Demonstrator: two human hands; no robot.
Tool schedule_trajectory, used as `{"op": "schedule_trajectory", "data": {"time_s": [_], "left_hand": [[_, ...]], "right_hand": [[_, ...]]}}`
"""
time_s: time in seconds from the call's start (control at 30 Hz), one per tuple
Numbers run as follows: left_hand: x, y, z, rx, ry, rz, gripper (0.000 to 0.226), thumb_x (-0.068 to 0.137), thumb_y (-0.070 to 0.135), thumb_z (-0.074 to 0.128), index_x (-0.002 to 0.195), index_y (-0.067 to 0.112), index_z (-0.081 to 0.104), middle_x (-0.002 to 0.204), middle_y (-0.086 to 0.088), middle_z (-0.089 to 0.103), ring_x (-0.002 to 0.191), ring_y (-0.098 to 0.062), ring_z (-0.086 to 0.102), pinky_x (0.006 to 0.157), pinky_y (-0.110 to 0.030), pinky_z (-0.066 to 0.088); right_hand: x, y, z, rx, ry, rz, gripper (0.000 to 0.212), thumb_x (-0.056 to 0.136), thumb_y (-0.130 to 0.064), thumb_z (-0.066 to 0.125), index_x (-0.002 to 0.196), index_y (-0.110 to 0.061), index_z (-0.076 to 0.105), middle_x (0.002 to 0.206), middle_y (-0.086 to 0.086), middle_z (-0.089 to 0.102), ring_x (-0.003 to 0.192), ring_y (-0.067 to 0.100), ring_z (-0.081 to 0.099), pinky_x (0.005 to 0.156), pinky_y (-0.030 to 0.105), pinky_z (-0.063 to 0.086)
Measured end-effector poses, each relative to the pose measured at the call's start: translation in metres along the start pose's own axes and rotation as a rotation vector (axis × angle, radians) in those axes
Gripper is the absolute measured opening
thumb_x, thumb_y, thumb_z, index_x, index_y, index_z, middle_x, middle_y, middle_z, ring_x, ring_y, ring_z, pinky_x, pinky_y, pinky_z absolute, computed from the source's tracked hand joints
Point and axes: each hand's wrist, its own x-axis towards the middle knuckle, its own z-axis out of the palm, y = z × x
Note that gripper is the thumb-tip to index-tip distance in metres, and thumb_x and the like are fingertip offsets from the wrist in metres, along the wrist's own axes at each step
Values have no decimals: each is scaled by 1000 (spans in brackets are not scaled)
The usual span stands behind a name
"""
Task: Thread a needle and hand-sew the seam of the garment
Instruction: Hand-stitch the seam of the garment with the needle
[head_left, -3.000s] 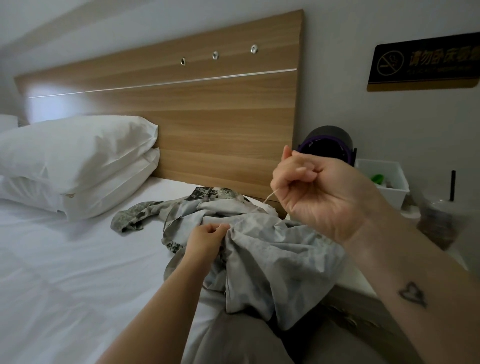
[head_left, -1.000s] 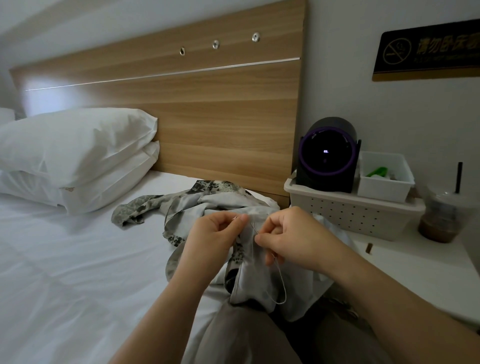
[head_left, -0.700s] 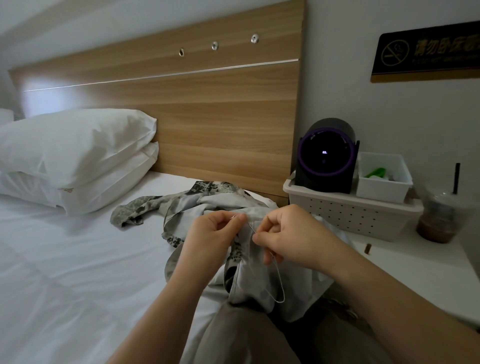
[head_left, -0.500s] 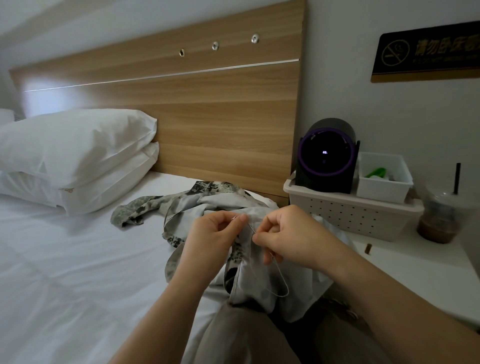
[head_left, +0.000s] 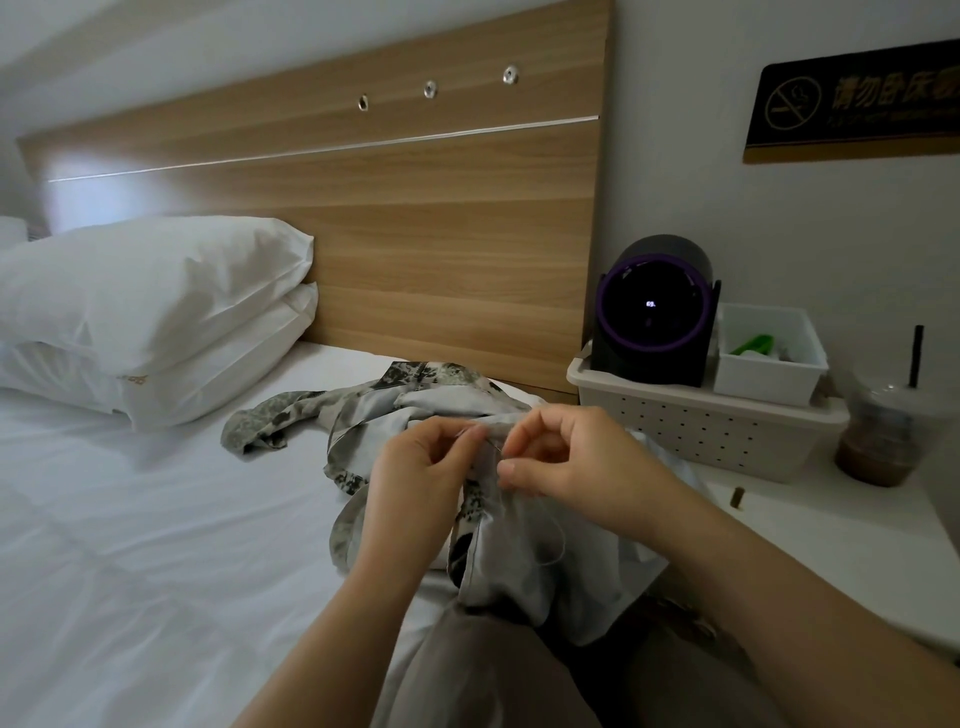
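One needle (head_left: 494, 445) in right hand (head_left: 569, 460), at garment (head_left: 519, 569)

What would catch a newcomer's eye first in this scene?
At the centre, over a crumpled grey patterned garment on the white bed, the left hand pinches the fabric and the right hand pinches a thin needle. Farther right, a black purple-ringed round device stands in a white perforated basket.

we count two hands, the left hand (head_left: 421, 467) and the right hand (head_left: 571, 457), one garment (head_left: 519, 571), one needle (head_left: 494, 445) and one thread (head_left: 560, 540). on one bed (head_left: 130, 519) we count two pillows (head_left: 156, 280); three studs (head_left: 429, 89) on one headboard (head_left: 441, 234); one sign (head_left: 857, 104); one nightstand (head_left: 831, 545), one basket (head_left: 701, 431), one small bin (head_left: 769, 374), one round device (head_left: 652, 312), one cup (head_left: 878, 431), one straw (head_left: 916, 353).
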Motion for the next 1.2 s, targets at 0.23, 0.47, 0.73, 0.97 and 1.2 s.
{"op": "schedule_trajectory", "data": {"time_s": [0.23, 0.47, 0.73, 0.97, 1.2], "left_hand": [[-3, 2, 4, -113, -58, -9, 11, 90, 16, 64, 85, 20, 73, 74, 10, 74, 69, -2, 68, 58, -10, 49], [-3, 0, 4, -197, -119, -58, 11, 89, 20, 64, 84, 22, 74, 78, 2, 74, 75, -12, 70, 69, -25, 57], [-3, -1, 5, -264, -226, -56, 15, 79, 33, 65, 81, 23, 75, 82, -1, 74, 81, -16, 69, 81, -37, 57], [-2, -6, 1, -320, -277, -185, 16, 83, 39, 67, 79, 25, 73, 80, -4, 71, 81, -21, 65, 91, -50, 52], [-2, -2, -1, -358, -318, -216, 28, 74, 46, 70, 81, 19, 73, 82, -8, 70, 83, -25, 63, 94, -53, 50]], "right_hand": [[5, 4, 2, -30, 77, -135, 13, 79, -19, 75, 86, -16, 64, 75, -2, 72, 70, 3, 67, 66, 13, 50], [11, 9, -10, -50, 234, -59, 17, 82, -46, 64, 81, -29, 68, 70, -24, 63, 65, -10, 55, 57, 6, 42], [20, 2, -13, 313, 23, 187, 13, 87, -22, 65, 79, -17, 75, 80, 2, 74, 78, 16, 68, 73, 24, 54], [31, 5, -31, 1231, 500, 374, 20, 103, -16, 34, 91, -8, 48, 69, 10, 71, 55, 21, 70, 42, 21, 49], [36, 27, -43, 223, 802, 11, 19, 101, -23, 38, 88, -22, 50, 67, -8, 68, 74, 1, 62, 74, 21, 47]]}}
